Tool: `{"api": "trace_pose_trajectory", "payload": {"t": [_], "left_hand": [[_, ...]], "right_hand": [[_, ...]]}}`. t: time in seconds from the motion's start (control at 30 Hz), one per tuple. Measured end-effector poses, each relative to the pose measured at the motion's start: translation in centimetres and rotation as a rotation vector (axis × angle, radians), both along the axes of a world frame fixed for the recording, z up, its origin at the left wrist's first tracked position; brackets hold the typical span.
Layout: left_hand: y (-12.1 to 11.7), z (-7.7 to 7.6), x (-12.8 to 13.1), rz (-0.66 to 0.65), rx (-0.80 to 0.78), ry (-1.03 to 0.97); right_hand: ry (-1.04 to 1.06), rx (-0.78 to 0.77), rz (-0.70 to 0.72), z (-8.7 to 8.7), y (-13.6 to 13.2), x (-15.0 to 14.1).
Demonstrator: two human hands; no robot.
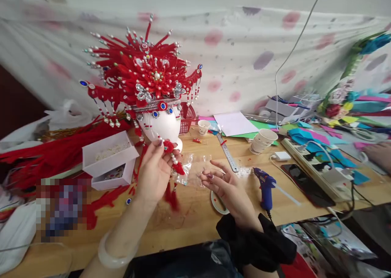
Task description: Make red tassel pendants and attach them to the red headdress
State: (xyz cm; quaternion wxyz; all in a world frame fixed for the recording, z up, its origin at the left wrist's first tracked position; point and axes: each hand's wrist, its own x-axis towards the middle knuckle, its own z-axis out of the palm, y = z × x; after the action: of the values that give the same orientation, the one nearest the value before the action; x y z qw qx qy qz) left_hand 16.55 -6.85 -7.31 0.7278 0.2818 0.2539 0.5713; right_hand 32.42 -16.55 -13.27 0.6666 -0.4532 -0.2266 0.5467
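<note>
My left fingers pinch a red beaded strand before the white mannequin head; it slants down toward my right fingers, whose grip I cannot tell.

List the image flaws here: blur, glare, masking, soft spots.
Head view: the red tassel below the left hand is smeared, as if moving; head view: bright glints on the clear plastic bag; head view: a pixelated patch hides detail at lower left, and the far right edge looks soft.
</note>
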Motion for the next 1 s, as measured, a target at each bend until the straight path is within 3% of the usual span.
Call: {"api": "trace_pose_trajectory", "payload": {"t": [0.1, 0.23, 0.3, 0.4, 0.53, 0.77, 1.0], "left_hand": [[0.7, 2.2, 0.4, -0.046, 0.047, 0.024], [0.8, 4.7, 1.2, -0.167, 0.034, 0.041], [0.6, 5.5, 1.5, -0.211, -0.001, 0.034], [0.5, 6.1, 1.7, -0.254, -0.019, 0.003], [0.6, 6.1, 1.4, -0.303, 0.018, -0.043], [1.9, 6.8, 0.5, -0.143, 0.088, -0.065], [4.1, 8.8, -1.2, -0.073, 0.173, -0.097]], "right_hand": [[-0.147, 0.061, 0.043, 0.2, -0.1, 0.4], [-0.499, 0.322, 0.086, 2.1, 0.9, -0.4], [-0.542, 0.425, 0.165, 2.8, 1.9, -1.4], [-0.474, 0.450, 0.280, 2.8, 3.1, -2.9], [-0.331, 0.364, 0.401, 2.1, 3.1, -3.8], [0.005, 0.244, 0.672, 1.5, 2.2, -4.0], [0.072, 0.176, 0.695, -0.2, 3.3, -5.6]]}}
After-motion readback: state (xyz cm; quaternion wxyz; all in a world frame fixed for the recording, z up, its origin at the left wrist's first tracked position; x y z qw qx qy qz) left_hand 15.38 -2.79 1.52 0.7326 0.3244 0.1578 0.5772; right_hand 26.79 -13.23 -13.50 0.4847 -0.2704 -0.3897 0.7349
